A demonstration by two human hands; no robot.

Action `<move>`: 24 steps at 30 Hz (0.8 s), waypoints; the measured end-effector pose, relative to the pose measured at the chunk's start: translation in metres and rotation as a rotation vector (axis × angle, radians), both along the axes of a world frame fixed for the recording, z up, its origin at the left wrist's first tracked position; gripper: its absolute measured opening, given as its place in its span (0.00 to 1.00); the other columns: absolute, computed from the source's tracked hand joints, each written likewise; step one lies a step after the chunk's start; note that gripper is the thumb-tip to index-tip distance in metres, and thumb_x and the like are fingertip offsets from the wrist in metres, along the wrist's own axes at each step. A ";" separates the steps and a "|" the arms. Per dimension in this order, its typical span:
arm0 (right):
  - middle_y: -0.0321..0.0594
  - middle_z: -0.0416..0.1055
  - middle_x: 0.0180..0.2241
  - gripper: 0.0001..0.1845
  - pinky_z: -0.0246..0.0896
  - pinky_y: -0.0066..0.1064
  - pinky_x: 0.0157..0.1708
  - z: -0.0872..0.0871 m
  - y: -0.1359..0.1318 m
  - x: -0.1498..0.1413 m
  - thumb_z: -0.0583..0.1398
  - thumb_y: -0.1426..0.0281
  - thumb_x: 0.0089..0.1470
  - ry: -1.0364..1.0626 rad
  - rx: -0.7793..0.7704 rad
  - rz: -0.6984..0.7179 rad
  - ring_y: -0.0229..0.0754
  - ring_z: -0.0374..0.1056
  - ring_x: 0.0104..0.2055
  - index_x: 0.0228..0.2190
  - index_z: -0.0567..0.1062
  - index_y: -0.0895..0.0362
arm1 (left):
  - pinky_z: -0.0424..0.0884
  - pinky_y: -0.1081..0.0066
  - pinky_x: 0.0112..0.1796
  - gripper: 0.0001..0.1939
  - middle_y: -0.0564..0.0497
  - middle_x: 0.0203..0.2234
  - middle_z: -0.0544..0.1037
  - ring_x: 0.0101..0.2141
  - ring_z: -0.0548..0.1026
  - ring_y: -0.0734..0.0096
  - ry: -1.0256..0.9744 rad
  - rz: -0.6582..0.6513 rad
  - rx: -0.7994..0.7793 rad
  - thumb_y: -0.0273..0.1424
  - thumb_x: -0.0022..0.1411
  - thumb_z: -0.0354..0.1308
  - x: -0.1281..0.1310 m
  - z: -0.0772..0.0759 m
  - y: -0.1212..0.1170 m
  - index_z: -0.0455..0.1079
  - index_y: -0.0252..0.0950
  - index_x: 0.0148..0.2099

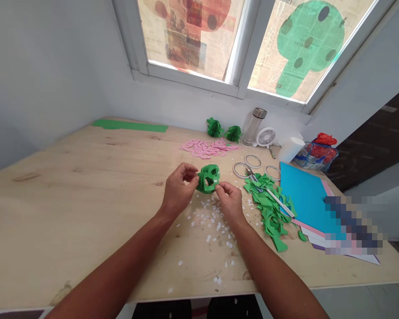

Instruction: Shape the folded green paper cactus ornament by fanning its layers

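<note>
Between my hands is a green layered paper cutout [205, 188], with rounded loops around open holes and small white squares on its face. My left hand [181, 186] pinches its left edge between thumb and fingers. On the lower right edge, the fingertips of my right hand [231, 201] close on the same cutout. Small white paper bits [216, 217] lie scattered on the wooden table [86, 212] below. Two finished-looking green paper puffs [214, 127] stand by the wall, and a pile of pink cut paper pieces [204, 148] lies in front of them.
Right of my hands are green scraps [272, 221], scissors [251, 173], a white pen-like stick [279, 203] and several tape rings [252, 161]. Blue paper sheets [306, 195] lie farther right. A bottle [254, 126], small fan [265, 136] and white roll [291, 149] stand behind. A green strip [129, 126] lies back left.
</note>
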State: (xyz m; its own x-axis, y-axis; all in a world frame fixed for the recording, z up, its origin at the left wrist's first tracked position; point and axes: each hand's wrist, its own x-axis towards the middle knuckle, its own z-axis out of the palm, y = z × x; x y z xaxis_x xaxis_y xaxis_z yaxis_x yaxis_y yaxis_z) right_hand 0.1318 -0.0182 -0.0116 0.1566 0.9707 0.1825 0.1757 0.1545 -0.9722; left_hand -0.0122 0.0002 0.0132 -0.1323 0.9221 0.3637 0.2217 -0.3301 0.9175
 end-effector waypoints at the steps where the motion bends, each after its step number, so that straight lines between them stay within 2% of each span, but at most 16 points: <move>1: 0.33 0.71 0.21 0.14 0.58 0.27 0.29 0.000 0.000 0.000 0.56 0.64 0.48 0.005 -0.003 0.001 0.37 0.63 0.25 0.24 0.76 0.59 | 0.69 0.72 0.31 0.06 0.54 0.25 0.72 0.27 0.71 0.73 -0.005 0.000 -0.001 0.29 0.49 0.57 0.000 0.000 0.000 0.66 0.35 0.33; 11: 0.39 0.75 0.28 0.10 0.62 0.31 0.38 -0.004 0.000 0.001 0.56 0.67 0.48 -0.186 0.126 -0.058 0.42 0.68 0.33 0.26 0.77 0.57 | 0.68 0.72 0.31 0.05 0.55 0.25 0.71 0.27 0.71 0.73 0.014 -0.030 -0.007 0.29 0.49 0.56 0.003 -0.003 0.000 0.65 0.36 0.32; 16: 0.39 0.74 0.27 0.11 0.62 0.31 0.37 -0.005 0.001 0.001 0.56 0.65 0.48 -0.168 0.094 -0.051 0.41 0.67 0.32 0.27 0.77 0.57 | 0.68 0.72 0.29 0.05 0.55 0.24 0.71 0.26 0.70 0.73 0.056 -0.057 -0.043 0.28 0.48 0.54 0.002 -0.006 0.002 0.65 0.36 0.32; 20: 0.38 0.73 0.26 0.11 0.61 0.30 0.34 -0.007 0.003 0.002 0.57 0.65 0.47 -0.143 0.080 -0.069 0.41 0.66 0.32 0.25 0.76 0.58 | 0.67 0.70 0.29 0.05 0.55 0.23 0.72 0.26 0.71 0.71 0.211 -0.058 -0.066 0.27 0.50 0.53 0.001 -0.007 0.001 0.66 0.37 0.33; 24: 0.36 0.71 0.24 0.11 0.61 0.28 0.32 -0.009 0.004 0.003 0.57 0.64 0.47 -0.147 0.073 -0.076 0.40 0.65 0.31 0.24 0.75 0.57 | 0.68 0.65 0.38 0.07 0.49 0.33 0.75 0.35 0.72 0.65 0.376 0.039 0.084 0.28 0.53 0.52 0.002 -0.003 -0.004 0.69 0.38 0.35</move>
